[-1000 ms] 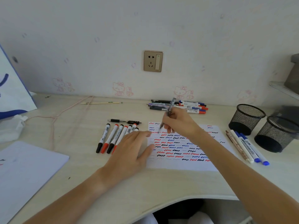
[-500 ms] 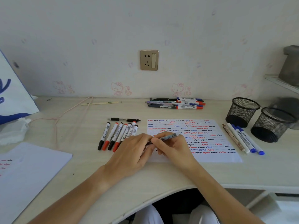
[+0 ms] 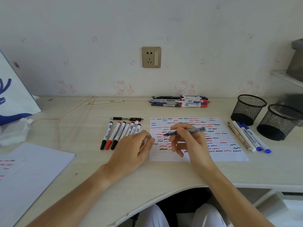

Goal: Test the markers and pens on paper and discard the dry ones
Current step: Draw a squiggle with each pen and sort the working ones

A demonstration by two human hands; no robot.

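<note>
Uncapped pen held over the test sheet

The right hand [image 3: 188,141] pinched a grey pen [image 3: 185,131], tip leftward, above the scribbled paper [image 3: 229,154]; the left hand [image 3: 132,149], beside it, curled round something pale, seemingly the cap.

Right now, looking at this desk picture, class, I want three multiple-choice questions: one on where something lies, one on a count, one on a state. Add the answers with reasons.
1. Where do the mesh pen cups stand?
A. right of the test paper
B. left of it
C. on it

2. How many mesh cups are there?
A. one
B. two
C. four

3. What is the right hand doing?
A. resting flat
B. pinching a grey pen
C. gripping a cup

Answers: 1 A, both cups sit past the paper's right edge. 2 B, two cups stand side by side. 3 B, the fingers pinch the pen, tip pointing left over the squiggles.
</note>
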